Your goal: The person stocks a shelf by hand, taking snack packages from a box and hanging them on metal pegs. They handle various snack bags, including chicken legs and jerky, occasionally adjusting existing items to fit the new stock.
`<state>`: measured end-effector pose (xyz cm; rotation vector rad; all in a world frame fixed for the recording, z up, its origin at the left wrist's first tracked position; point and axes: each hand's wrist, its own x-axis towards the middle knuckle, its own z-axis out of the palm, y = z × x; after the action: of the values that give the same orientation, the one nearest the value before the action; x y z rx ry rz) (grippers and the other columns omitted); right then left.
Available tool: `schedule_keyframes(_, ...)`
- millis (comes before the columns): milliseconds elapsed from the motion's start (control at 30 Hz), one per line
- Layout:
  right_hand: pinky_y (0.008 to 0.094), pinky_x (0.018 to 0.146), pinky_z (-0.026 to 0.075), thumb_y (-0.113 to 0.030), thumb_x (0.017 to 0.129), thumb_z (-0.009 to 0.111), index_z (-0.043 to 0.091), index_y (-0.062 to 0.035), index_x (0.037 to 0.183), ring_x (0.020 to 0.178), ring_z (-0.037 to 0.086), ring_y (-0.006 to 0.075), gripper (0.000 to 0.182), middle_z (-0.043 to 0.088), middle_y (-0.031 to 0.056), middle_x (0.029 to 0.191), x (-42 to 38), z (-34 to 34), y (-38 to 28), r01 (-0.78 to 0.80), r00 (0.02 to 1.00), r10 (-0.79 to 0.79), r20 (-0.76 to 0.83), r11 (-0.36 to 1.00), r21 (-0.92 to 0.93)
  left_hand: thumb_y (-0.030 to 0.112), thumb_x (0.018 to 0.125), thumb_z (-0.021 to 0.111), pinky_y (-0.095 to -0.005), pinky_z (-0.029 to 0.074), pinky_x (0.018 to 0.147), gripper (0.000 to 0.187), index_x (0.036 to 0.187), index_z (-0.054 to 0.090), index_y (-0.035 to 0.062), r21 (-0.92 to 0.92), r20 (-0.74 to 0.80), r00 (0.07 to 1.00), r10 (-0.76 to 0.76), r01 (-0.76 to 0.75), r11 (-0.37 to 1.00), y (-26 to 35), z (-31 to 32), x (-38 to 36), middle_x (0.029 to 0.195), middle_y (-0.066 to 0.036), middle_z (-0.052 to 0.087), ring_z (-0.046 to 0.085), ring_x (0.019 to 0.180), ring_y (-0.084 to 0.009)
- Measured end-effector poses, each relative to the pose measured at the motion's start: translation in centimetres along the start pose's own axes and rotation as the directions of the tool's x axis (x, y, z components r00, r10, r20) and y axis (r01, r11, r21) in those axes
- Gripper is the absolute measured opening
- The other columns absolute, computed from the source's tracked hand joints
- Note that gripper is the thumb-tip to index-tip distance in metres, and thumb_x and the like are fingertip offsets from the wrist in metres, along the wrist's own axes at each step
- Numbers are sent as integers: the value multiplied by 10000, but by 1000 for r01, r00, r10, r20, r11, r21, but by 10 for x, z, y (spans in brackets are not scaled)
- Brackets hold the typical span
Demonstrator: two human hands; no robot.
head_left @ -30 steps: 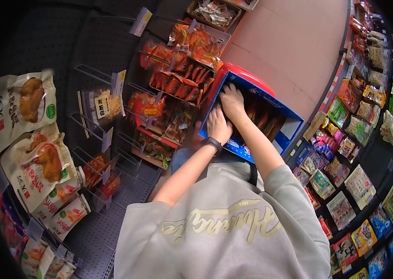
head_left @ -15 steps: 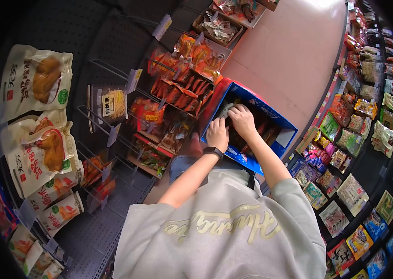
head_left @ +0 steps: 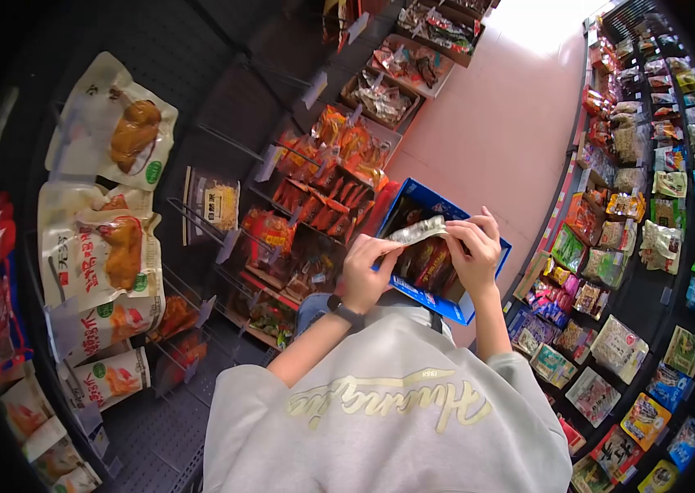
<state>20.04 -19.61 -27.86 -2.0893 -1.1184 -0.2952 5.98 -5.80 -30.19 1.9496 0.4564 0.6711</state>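
Note:
Between my two hands a small silvery-white packet (head_left: 420,231) is held up over a blue box (head_left: 464,311). My left hand (head_left: 366,267), with a dark watch on its wrist, pinches the packet's left end. The right end is gripped by my right hand (head_left: 474,246), some of whose fingers stick up. Inside the box, dark and reddish packs (head_left: 430,264) lie below the packet. The print on the packet is too small to read.
Bagged snacks (head_left: 121,251) hang on hooks at the left. Open cartons of orange and red packs (head_left: 331,201) stand beside the box. A long shelf of colourful packets (head_left: 619,349) runs along the right, past the pinkish floor (head_left: 487,131).
Both hands have risen out of the box and moved apart, with the packet now stretched between them. The camera view has shifted, and more of the box's contents shows.

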Motion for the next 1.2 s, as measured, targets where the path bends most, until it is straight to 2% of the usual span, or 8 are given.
schedule_keyframes(100,435,987,369,-4,689,704,633,-70,776,744,572,148,130,653,14,786,16,-14,-18,-113,989,135,-53,947,301,32,790,653,-263,455,663,50,836,634,23,-229,-52,993,-108,94,969,26,-22,9,772,-75,617,578,705,-153)
schedule_keyframes(200,365,921,428,-15,755,673,613,-32,871,757,579,103,131,642,33,837,31,-9,-40,-320,909,400,117,492,810,60,856,611,-207,436,687,86,898,580,-8,-579,27,955,-295,255,774,52,-44,13,825,-11,582,519,762,-48)
schedule_keyframes(300,281,803,474,-42,815,629,586,-2,940,789,580,80,138,628,46,879,47,-1,-64,-491,834,357,421,132,861,60,867,596,-202,426,702,77,903,566,-1,-573,-69,968,-240,159,804,62,-70,19,834,-3,569,514,772,-48)
schedule_keyframes(433,240,669,466,-121,849,622,613,3,950,757,583,79,161,653,46,864,64,33,-94,-532,845,241,478,281,799,79,880,587,-197,416,703,92,935,548,18,-620,-244,928,-282,74,781,66,-100,28,834,14,558,500,778,-36)
schedule_keyframes(700,241,658,484,-124,847,627,616,13,959,740,599,84,177,653,38,853,144,91,-171,-481,876,188,445,253,840,120,835,662,-237,471,734,226,1008,599,-11,-526,-297,880,-371,173,833,34,-171,53,950,-72,653,596,830,-94)
schedule_keyframes(767,237,662,480,-122,854,619,614,16,969,746,591,75,179,652,34,851,165,102,-184,-455,890,135,436,338,824,115,833,663,-231,470,718,209,990,613,-14,-556,-368,878,-307,57,829,25,-181,62,942,-71,655,596,814,-90)
schedule_keyframes(967,239,642,485,-113,833,639,629,15,942,722,605,85,168,661,49,840,219,117,-216,-394,919,112,378,291,872,116,828,668,-231,459,714,206,975,612,-17,-388,-588,800,-115,-154,909,44,-213,105,895,-38,642,577,771,-80)
schedule_keyframes(1200,235,609,492,-92,822,636,619,15,893,671,609,91,130,652,43,793,233,128,-219,-328,942,140,304,203,923,76,838,639,-243,469,720,177,977,606,-28,-327,-609,793,15,-269,906,52,-222,118,924,-56,642,586,809,-97)
